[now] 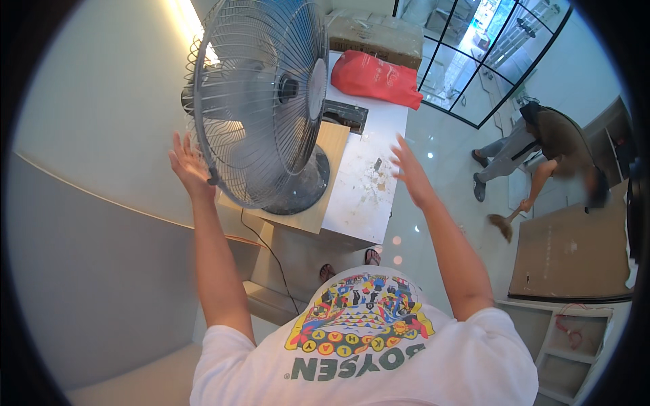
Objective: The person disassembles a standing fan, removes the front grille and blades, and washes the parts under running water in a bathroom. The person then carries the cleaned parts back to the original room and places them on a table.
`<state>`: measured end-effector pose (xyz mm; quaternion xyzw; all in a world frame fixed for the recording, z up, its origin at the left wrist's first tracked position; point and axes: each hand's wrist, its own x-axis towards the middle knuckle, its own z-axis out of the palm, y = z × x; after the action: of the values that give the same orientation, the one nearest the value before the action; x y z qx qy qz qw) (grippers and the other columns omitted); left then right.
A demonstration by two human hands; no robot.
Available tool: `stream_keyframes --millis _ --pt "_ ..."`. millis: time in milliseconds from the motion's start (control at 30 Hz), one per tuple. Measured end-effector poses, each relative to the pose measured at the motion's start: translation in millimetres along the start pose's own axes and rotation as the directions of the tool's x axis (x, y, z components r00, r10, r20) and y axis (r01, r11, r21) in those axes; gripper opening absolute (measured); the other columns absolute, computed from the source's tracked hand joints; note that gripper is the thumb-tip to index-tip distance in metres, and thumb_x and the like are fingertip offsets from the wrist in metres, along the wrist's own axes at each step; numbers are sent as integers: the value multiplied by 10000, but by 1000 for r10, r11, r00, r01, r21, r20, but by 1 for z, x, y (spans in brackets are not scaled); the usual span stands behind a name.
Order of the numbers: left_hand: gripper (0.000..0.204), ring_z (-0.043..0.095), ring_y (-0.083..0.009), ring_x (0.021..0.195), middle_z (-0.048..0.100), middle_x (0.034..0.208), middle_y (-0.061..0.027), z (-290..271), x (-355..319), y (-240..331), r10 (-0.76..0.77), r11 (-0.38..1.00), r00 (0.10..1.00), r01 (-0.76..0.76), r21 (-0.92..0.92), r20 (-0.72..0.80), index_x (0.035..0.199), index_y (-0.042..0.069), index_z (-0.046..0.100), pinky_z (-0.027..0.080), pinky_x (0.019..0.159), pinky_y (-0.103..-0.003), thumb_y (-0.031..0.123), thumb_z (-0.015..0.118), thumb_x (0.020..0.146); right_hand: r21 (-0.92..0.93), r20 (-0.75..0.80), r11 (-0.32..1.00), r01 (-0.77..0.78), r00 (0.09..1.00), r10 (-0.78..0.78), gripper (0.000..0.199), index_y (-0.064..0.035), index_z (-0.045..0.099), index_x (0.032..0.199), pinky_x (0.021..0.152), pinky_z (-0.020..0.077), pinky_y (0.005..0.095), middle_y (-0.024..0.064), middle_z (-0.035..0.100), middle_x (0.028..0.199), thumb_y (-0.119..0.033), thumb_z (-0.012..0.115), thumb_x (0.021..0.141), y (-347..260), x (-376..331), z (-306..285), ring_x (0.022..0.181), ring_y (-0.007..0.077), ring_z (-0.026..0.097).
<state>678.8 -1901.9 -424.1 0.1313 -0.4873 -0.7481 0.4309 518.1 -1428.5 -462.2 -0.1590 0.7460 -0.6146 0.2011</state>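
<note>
A large grey fan point(316, 89) with a wire cage stands tilted in front of me on its round dark base point(301, 193). The base rests on a light wooden board point(332, 179), which lies over part of a white tabletop point(359, 210). Beside the lower left of the cage, my left hand point(188, 164) is raised with its fingers apart; whether it touches the wire I cannot tell. My right hand point(410, 169) hovers past the right edge of the tabletop, fingers spread and holding nothing. A dark cord point(271, 252) hangs down from the fan's side of the board.
Behind the fan are a red bag point(376, 78), a cardboard box point(376, 35) and a dark flat case point(352, 116). To the right, another person point(558, 132) bends over with a hand brush point(501, 227) near a large brown panel point(572, 254). A black-framed glass partition point(467, 61) stands beyond.
</note>
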Motion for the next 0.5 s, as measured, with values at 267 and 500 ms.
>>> stream_keyframes --millis 267,500 --pt "681 511 -298 1367 450 1597 -157 -97 -238 -106 -292 868 821 443 224 -492 1597 37 361 335 1174 -472 503 397 1102 -401 -409 541 -739 673 616 817 -40 268 1646 1159 428 431 268 442 1593 -551 504 1054 328 -287 -123 1495 417 398" --pt "558 566 -261 1291 560 1492 -164 -23 -273 -148 -107 784 945 272 559 -311 1513 18 479 434 1096 -402 237 659 1032 -448 -154 369 -814 477 865 890 -80 216 1662 583 613 488 247 537 1464 -471 646 988 434 -351 -209 958 344 698"
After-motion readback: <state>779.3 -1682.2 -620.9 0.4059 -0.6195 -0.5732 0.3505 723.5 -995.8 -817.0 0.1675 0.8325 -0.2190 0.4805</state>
